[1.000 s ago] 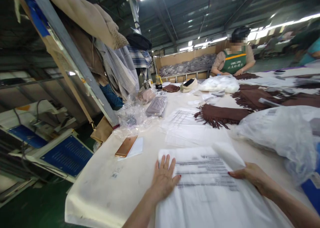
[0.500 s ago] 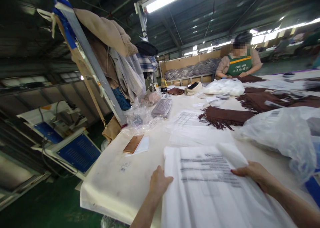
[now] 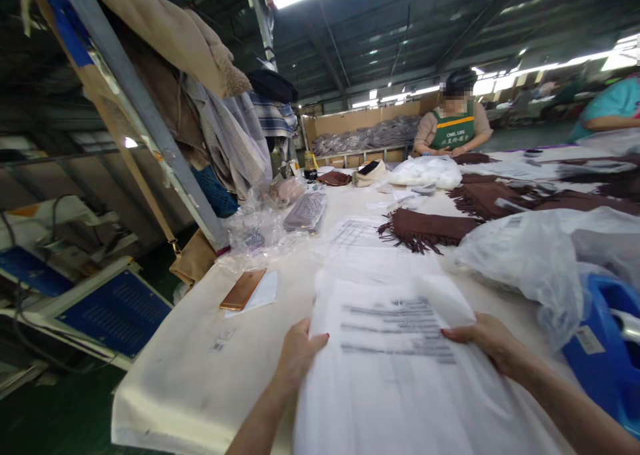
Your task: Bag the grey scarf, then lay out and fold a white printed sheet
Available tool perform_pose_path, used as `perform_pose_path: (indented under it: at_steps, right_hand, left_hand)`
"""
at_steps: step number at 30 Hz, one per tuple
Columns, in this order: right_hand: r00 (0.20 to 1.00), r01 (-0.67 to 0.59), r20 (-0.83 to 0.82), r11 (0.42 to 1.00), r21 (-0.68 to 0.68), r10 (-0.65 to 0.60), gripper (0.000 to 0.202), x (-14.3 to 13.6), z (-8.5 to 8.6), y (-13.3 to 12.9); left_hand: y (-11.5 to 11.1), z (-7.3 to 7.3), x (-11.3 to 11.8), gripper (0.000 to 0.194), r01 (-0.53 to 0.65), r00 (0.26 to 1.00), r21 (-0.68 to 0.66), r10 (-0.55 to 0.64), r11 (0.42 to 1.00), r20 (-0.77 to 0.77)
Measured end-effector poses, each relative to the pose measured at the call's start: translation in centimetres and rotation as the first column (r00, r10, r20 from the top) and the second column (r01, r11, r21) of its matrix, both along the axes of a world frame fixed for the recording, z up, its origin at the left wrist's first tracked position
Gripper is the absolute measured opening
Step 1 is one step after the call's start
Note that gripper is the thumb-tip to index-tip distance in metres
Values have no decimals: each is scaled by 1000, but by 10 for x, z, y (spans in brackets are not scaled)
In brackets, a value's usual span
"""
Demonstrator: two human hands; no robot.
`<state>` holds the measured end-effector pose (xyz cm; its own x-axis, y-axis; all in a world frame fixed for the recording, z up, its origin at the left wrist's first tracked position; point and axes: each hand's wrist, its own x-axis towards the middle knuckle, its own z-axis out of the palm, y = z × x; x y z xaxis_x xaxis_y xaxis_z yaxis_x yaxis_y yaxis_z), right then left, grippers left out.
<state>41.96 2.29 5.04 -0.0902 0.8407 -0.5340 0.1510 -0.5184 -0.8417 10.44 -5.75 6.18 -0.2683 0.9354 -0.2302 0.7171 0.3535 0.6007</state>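
A stack of white, translucent plastic bags (image 3: pixel 385 388) with dark printed text lies at the near edge of the table, between my hands. My left hand (image 3: pixel 299 348) pinches the left edge of the stack, thumb on top. On the other side, my right hand (image 3: pixel 487 338) grips the right edge near a folded-back corner, its thumb also on top. The fingers of both hands are partly hidden beneath the plastic. Beyond the bags, more printed sheets (image 3: pixel 350 232) lie flat, and a brown fringed scarf (image 3: pixel 430 230) rests to their right.
A gold phone (image 3: pixel 243 290) lies on paper at left. Clear wrapping (image 3: pixel 253 232) and a packed grey item (image 3: pixel 306 212) sit by a metal post (image 3: pixel 145 108). At right are a large plastic bag (image 3: pixel 525 262) and a blue bin (image 3: pixel 590 348). A co-worker (image 3: pixel 453 118) stands across the table (image 3: pixel 175 388).
The view has turned slightly right, so the scene shifts left. More of the blue bin and another person's turquoise sleeve now show at right. Both hands keep their hold on the bags.
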Motion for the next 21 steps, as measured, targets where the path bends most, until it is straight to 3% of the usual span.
perform_pose_path:
  at_steps: [5,9,11,12,15,17,21]
  right_hand:
    - [997,-70,48,991,113,65,44,-7,-12,1]
    - [967,-154,232,965,211,104,41,-6,-25,11]
    - [929,-207,354,947,246,111,41,-3,-27,15]
    - [903,-235,415,937,259,112,43,-2,-28,16]
    - [794,-297,602,919,259,86,52,2,-27,13]
    - [707,-300,705,926,231,53,58,6,-29,7]
    - [555,-302,832,936,180,19,62,15,-26,-8]
  left_hand:
    - [13,-5,-20,24,-9,966,-78,-12,997,-259]
    - [12,-10,-10,43,-28,878,-118,-32,993,-478]
    - [10,-11,1,48,82,771,-56,-99,995,-629]
    - [10,-13,6,51,196,713,-34,-166,980,-681]
    - [8,-29,17,53,528,622,-45,-422,848,-659]
    - [5,-43,21,58,596,631,-36,-495,802,-597]
    - [2,-61,20,59,588,654,9,-469,809,-594]
